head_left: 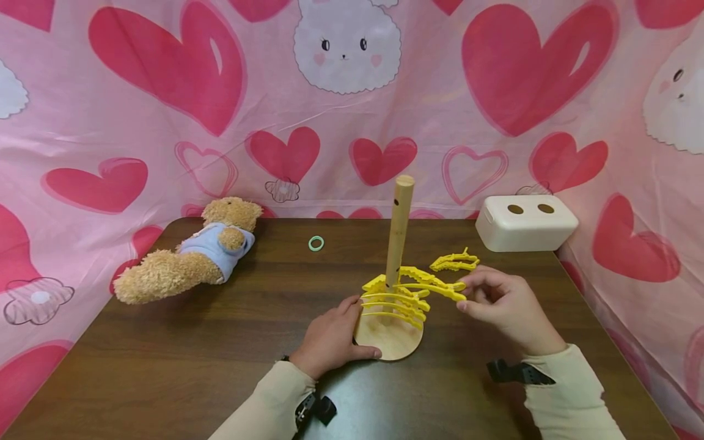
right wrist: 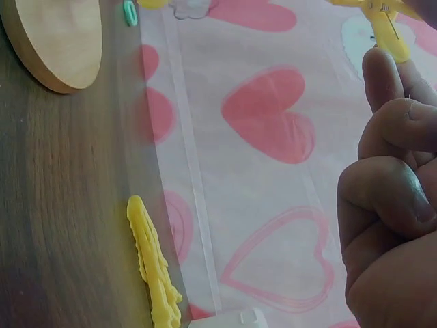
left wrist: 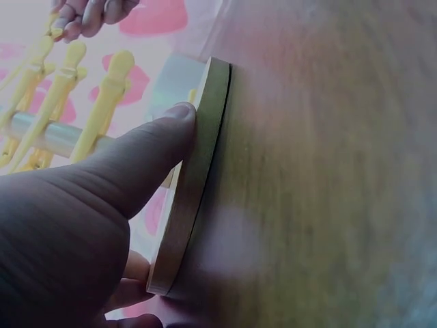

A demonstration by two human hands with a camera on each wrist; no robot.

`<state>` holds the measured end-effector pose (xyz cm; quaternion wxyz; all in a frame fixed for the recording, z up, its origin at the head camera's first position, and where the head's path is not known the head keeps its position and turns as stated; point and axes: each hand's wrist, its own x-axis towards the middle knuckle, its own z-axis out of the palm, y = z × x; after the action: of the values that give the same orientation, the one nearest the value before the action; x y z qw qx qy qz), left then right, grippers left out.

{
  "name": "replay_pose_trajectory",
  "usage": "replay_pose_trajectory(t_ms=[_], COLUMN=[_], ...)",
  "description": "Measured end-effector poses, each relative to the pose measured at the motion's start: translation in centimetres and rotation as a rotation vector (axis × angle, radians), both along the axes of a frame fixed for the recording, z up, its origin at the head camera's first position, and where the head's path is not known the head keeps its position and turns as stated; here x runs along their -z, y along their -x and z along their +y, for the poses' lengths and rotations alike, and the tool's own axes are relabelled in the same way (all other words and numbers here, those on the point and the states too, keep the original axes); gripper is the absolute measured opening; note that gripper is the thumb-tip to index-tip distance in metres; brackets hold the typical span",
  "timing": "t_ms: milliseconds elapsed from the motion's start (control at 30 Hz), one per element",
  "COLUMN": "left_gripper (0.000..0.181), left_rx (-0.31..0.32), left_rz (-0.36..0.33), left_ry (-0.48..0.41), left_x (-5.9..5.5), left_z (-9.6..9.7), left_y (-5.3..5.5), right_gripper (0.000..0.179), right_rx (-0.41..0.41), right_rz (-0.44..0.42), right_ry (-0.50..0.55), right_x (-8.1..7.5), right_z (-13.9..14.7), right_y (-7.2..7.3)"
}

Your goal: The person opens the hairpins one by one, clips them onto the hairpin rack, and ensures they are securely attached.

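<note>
A wooden stand has a round base (head_left: 387,343) and an upright post (head_left: 399,232). My left hand (head_left: 332,339) holds the base, its thumb (left wrist: 160,137) at the rim and its fingers round the far-left side. Several yellow hair clips (head_left: 396,308) are stacked round the lower post, handles toward the right. My right hand (head_left: 508,305) pinches the handle end of the topmost hair clip (head_left: 434,288), whose long arms reach to the post. Another yellow hair clip (head_left: 455,261) lies on the table just beyond the right fingers.
A plush bear (head_left: 214,250) in a blue shirt lies at the left of the dark wooden table (head_left: 181,366). A small mint-green ring (head_left: 316,243) lies behind the stand. At the back right corner stands a white box (head_left: 522,226) with two round holes.
</note>
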<state>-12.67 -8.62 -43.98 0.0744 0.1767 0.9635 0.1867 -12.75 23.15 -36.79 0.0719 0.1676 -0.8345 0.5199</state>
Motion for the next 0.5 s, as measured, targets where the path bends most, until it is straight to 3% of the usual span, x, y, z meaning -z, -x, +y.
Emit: replay_pose_trajectory(t_ms=[500], left_gripper=[0.108], left_rx=[-0.007], left_rz=[-0.009], left_ry=[0.012], left_x=[-0.2], left_z=[0.3], left_y=[-0.2], right_gripper=[0.026], right_rx=[-0.039], right_rz=[0.005], right_ry=[0.058], right_x=[-0.1], right_z=[-1.9], right_y=[-0.5])
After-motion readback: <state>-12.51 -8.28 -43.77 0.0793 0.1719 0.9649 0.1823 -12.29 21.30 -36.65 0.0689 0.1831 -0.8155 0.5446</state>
